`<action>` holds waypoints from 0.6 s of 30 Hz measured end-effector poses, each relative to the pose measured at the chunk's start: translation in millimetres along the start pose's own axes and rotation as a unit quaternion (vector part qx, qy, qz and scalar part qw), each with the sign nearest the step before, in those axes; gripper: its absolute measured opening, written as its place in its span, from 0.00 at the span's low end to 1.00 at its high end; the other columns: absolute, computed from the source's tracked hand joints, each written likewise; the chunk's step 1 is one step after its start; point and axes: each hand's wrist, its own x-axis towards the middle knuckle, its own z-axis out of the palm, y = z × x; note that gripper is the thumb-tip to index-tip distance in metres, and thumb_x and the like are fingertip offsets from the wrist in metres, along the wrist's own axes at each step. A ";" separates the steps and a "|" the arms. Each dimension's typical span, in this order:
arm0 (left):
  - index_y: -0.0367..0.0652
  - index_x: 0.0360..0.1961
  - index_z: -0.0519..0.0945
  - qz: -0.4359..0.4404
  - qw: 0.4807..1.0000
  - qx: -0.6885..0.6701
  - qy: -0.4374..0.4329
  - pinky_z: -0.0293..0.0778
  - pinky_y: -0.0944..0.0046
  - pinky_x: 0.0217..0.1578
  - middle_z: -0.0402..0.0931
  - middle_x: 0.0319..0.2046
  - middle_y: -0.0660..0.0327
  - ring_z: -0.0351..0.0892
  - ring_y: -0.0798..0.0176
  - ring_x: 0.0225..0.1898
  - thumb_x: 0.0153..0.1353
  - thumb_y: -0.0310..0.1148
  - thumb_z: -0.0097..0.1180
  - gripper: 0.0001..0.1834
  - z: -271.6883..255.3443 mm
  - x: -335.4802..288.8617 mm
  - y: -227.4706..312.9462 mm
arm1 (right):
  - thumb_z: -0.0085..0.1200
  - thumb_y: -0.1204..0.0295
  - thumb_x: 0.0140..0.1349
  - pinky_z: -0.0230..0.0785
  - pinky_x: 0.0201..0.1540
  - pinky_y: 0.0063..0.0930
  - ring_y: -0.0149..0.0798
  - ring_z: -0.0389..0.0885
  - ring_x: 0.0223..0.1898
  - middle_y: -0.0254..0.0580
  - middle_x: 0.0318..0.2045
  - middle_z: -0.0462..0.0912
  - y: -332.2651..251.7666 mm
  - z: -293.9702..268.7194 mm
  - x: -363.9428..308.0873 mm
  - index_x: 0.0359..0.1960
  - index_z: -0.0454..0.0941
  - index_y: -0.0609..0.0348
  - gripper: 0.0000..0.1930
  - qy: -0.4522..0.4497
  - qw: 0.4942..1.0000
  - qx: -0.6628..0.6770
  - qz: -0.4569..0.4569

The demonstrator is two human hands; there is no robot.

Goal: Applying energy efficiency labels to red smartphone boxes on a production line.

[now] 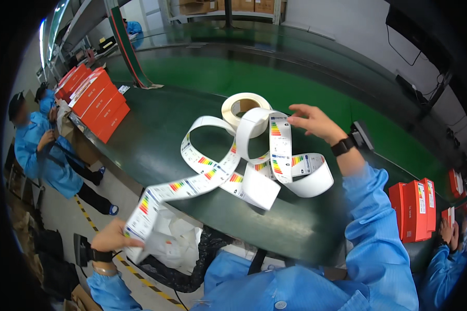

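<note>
A long strip of white labels [192, 184] with multicoloured bars runs in loose loops across the dark green table. My left hand [114, 238], at the lower left past the table's near edge, pinches one end of this strip between thumb and fingers. Over the table, my right hand [319, 124] has its fingers apart, with the fingertips at the edge of an upright loop. Behind the loops sits a thick label roll [245, 106] with a brown core. Each of my wrists wears a black strap with a small dark device.
A black-lined bin [179, 246] with white waste stands below the table's near edge. Red boxes are stacked at the left [101, 101] and right [417, 210]. A green post [127, 44] rises at the table's far left. Co-workers in blue stand left [49, 150] and right [446, 264].
</note>
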 end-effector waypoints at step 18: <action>0.45 0.40 0.75 0.085 0.911 -0.340 -0.216 0.76 0.64 0.32 0.76 0.35 0.59 0.77 0.64 0.34 0.56 0.59 0.45 0.27 34.0 156.9 167.4 | 0.54 0.75 0.38 0.65 0.18 0.24 0.31 0.72 0.19 0.35 0.23 0.70 -133.5 94.3 -67.5 0.32 0.75 0.63 0.15 0.137 0.733 -0.255 -0.615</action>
